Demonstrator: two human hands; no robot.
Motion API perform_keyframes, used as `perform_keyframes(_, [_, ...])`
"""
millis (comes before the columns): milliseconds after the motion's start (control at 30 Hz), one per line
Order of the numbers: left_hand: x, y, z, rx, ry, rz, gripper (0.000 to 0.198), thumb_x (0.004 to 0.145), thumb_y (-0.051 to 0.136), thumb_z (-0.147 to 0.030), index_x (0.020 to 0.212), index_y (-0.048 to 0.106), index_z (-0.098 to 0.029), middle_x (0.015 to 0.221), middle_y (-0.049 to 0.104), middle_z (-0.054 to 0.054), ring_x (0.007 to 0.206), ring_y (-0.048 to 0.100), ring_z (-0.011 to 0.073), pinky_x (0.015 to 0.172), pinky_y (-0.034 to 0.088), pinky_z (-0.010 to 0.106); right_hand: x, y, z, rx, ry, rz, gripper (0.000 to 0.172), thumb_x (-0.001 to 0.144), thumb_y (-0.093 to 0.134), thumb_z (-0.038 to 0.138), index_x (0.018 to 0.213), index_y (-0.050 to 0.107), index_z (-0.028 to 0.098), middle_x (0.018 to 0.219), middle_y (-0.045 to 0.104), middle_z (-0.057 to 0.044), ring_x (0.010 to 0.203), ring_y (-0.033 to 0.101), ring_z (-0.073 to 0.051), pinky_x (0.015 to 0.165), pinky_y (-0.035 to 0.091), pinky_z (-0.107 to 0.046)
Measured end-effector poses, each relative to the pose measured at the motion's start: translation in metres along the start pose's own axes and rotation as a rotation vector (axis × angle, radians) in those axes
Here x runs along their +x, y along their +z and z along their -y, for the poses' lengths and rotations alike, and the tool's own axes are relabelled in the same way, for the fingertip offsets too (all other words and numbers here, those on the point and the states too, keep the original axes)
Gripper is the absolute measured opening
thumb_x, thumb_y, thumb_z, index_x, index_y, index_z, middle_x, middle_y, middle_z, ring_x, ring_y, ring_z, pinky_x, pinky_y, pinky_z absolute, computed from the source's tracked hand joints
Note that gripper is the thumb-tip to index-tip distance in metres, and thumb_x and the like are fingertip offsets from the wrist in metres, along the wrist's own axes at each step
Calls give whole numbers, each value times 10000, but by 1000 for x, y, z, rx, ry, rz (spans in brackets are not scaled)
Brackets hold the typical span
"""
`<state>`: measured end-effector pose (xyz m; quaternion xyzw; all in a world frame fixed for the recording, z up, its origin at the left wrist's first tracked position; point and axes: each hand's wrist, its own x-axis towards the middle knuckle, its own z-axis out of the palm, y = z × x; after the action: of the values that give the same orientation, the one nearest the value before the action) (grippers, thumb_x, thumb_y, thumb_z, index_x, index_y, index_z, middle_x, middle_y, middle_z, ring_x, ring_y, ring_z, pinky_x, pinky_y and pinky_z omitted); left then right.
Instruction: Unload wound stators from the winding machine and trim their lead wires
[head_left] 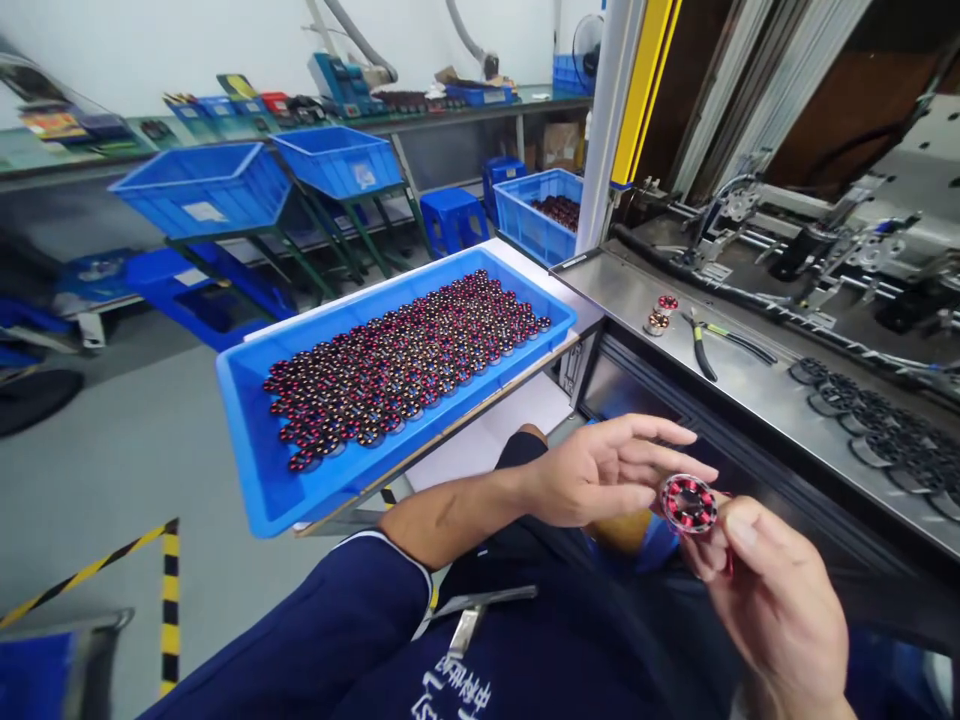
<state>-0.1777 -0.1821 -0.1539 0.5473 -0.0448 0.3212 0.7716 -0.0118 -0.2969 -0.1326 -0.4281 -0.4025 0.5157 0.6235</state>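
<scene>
Beside the lap, a blue plastic tray (251,440) holds rows of wound stators (409,355). Rightward, the left hand (592,470), fingers extended and loosely parted, reaches a red-wound stator (685,519), contact unclear; the right hand (784,580) pinches it, thumb against fingers. Black ring parts (874,415) lie beyond.

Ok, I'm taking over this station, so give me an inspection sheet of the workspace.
Surface: metal table by the machine, partly covered by dark rings.
Things: one red-coiled ring; many similar rings in the blue tray.
Clutter: pliers and two loose rings on the metal table.
Hands: right hand holds the red-coiled ring; left hand open beside it, contact unclear.
Cables: black cable or hose along the machine's front.
Surroundings: blue crates, blue stools, a fan, striped floor tape.
</scene>
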Motion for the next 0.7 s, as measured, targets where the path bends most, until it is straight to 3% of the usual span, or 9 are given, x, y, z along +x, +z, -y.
perform_keyframes(233, [2,2,8,171,12,-20,756,720,889,-171,1385,531,-201,1317,702,182,1156,732,241,962,596,304,2,-3,-2,-51,-27,61,346,956,615,358,649,626,199,582,531,-21,582,498,-139,556,412,-282])
perform_keyframes(367, [3,2,10,95,-46,-31,776,659,934,-196,1330,544,-207,1225,737,162,1072,755,226,909,613,299,-2,-27,6,53,9,132,348,932,627,383,629,612,211,520,460,-7,490,449,-135,466,375,-281])
perform_keyframes(433, [4,0,10,103,-7,-44,764,664,931,-194,1318,536,-210,1212,741,156,1062,757,224,892,620,295,-5,-43,5,83,-37,131,347,924,625,391,624,596,220,493,427,4,455,431,-135,440,382,-283])
perform_keyframes(500, [6,-2,13,194,120,-81,753,683,914,-177,1328,527,-205,1196,745,144,1065,754,219,913,617,297,-6,-50,-2,45,-95,58,321,921,635,405,663,631,215,525,454,0,486,474,-136,459,427,-276])
perform_keyframes(600, [11,-2,18,427,340,-153,734,723,873,-142,1363,520,-202,1165,751,119,1041,751,194,944,608,287,-6,-37,-21,-41,-44,-40,209,863,737,420,835,734,213,719,645,-55,624,608,-160,567,522,-290])
perform_keyframes(700, [15,3,22,596,425,-224,685,768,825,-136,1380,528,-209,1147,751,99,982,751,169,907,616,263,-6,-8,-37,28,79,-70,335,747,847,462,943,756,205,812,726,-91,657,655,-187,598,555,-310])
